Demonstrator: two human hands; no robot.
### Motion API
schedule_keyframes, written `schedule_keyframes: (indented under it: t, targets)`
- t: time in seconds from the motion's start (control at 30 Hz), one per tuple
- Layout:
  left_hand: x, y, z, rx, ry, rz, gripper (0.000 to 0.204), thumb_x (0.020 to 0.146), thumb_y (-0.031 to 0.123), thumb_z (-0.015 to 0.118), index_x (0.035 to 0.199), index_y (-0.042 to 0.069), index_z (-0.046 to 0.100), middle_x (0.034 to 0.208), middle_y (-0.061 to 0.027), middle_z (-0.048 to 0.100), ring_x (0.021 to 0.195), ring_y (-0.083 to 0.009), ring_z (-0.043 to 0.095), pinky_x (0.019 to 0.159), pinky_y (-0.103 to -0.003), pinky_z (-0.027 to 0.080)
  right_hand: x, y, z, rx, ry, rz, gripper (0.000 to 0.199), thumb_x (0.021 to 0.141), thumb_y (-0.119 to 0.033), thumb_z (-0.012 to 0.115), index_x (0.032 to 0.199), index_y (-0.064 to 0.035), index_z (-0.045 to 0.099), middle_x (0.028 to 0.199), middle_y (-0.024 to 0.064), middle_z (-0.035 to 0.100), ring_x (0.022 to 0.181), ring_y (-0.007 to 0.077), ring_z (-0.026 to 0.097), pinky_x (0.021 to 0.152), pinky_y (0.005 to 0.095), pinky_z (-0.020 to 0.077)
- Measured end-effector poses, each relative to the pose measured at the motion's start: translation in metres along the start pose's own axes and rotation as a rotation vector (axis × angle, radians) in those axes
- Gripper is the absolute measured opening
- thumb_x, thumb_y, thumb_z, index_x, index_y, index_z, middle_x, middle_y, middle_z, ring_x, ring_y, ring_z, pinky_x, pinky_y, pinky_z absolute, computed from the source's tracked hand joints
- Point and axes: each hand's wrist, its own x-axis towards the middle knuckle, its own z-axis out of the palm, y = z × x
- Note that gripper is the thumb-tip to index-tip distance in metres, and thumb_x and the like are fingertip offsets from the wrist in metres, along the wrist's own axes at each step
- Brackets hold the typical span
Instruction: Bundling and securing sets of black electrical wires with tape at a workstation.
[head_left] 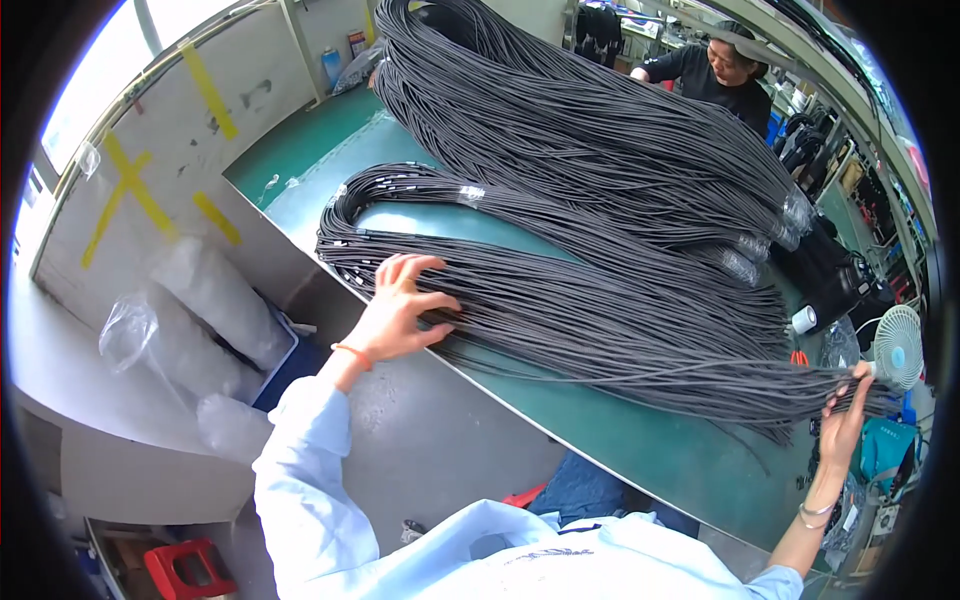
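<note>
A long bundle of thin black cables (pixel 560 305) lies folded in a loop on the green tabletop, with small white tags around its left bend. Over the near side of that bend is my left hand (pixel 400 312), its fingers spread and curved against the cables. At the far right end, my right hand (pixel 845 425) is closed round a bunch of cable ends, which it draws together. Some loose strands sag from the bundle near the table's front edge. Clear plastic wrap (pixel 471 195) binds the loop's back run.
A larger heap of black cables (pixel 560 110) lies behind, its right ends wrapped in plastic. A small fan (pixel 898 347) and a white roll (pixel 803 320) stand at the right. Another person (pixel 725 75) works beyond the heap. A blue bin (pixel 280 370) with wrapped bundles is at the left.
</note>
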Motion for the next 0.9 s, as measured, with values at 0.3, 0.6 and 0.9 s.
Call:
schedule_keyframes:
  t: [0.3,0.6,0.9]
  targets:
    - [-0.033,-0.100,-0.022,0.326,0.141,-0.187,0.022,0.066,0.019,0.081,0.087,0.018,0.074,0.128,-0.0056,0.051,0.125,-0.0325,0.041,0.109,-0.048,0.027,0.042,-0.039,-0.045,0.071,-0.077,-0.168,0.027,0.100,-0.047,0.051,0.107,-0.0214,0.050,0.078,-0.0085,0.046,0.062,0.0017,0.042,0.054,0.0150,0.0310]
    - [-0.013,-0.016,-0.004,0.004,0.028,-0.095,0.031,0.059,0.019,0.075,0.091,0.020,0.073,0.132,-0.0102,0.048,0.131,-0.0330,0.036,0.114,-0.048,0.021,-0.011,0.037,-0.020,0.089,0.123,0.111,0.031,0.100,-0.045,0.052,0.120,-0.0216,0.054,0.084,-0.0078,0.048,0.068,0.0025,0.044,0.057,0.0163,0.0330]
    - [-0.042,-0.067,-0.006,0.212,0.051,-0.230,0.026,0.062,0.019,0.073,0.088,0.016,0.072,0.133,-0.0091,0.048,0.131,-0.0320,0.037,0.115,-0.050,0.020,-0.027,0.051,-0.054,0.194,0.199,0.155,0.032,0.099,-0.043,0.052,0.123,-0.0228,0.053,0.089,-0.0081,0.052,0.073,0.0039,0.047,0.060,0.0187,0.0371]
